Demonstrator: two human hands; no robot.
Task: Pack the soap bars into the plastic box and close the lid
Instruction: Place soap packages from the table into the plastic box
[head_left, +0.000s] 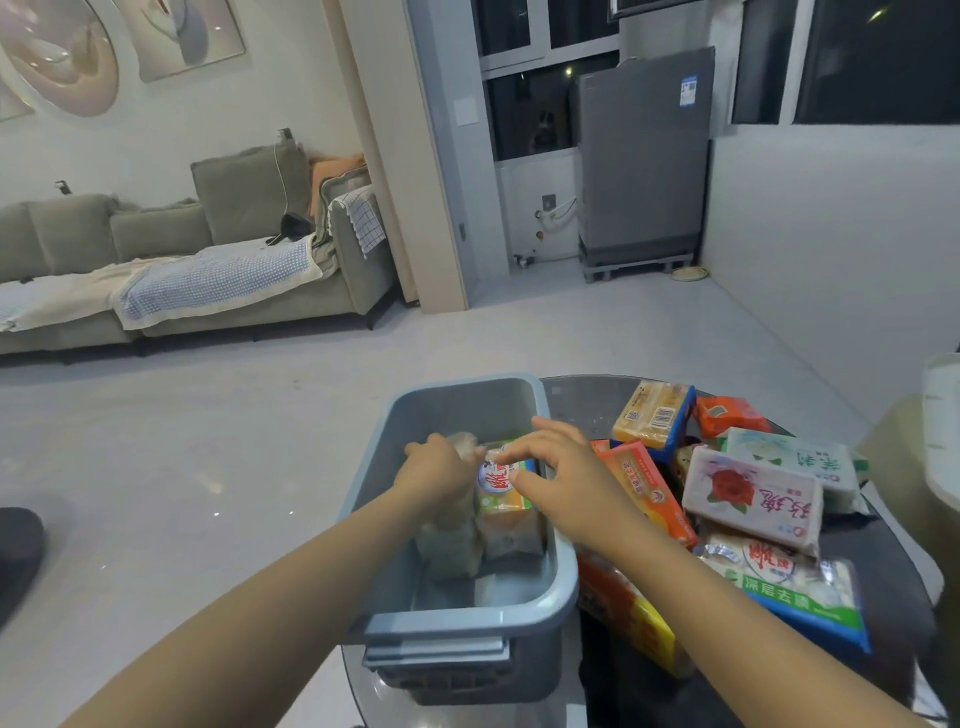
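A grey-blue plastic box (563, 582) stands open on a dark glass table, with no lid on it. Inside stand two wrapped soap packs: a pale one (449, 540) on the left and an orange-and-green one (511, 512) to its right. My left hand (436, 470) reaches into the box and grips the top of the pale pack. My right hand (558, 475) rests with spread fingers on the top of the orange-and-green pack. To the right of the box lies a pile of several wrapped soap bars (753, 491).
The pile holds a yellow bar (652, 413), an orange pack (644, 488), a white rose-print pack and a large green-and-blue pack (795, 592). The round table's edge (914, 566) curves at the right. Open floor lies to the left, with a sofa (208, 270) beyond.
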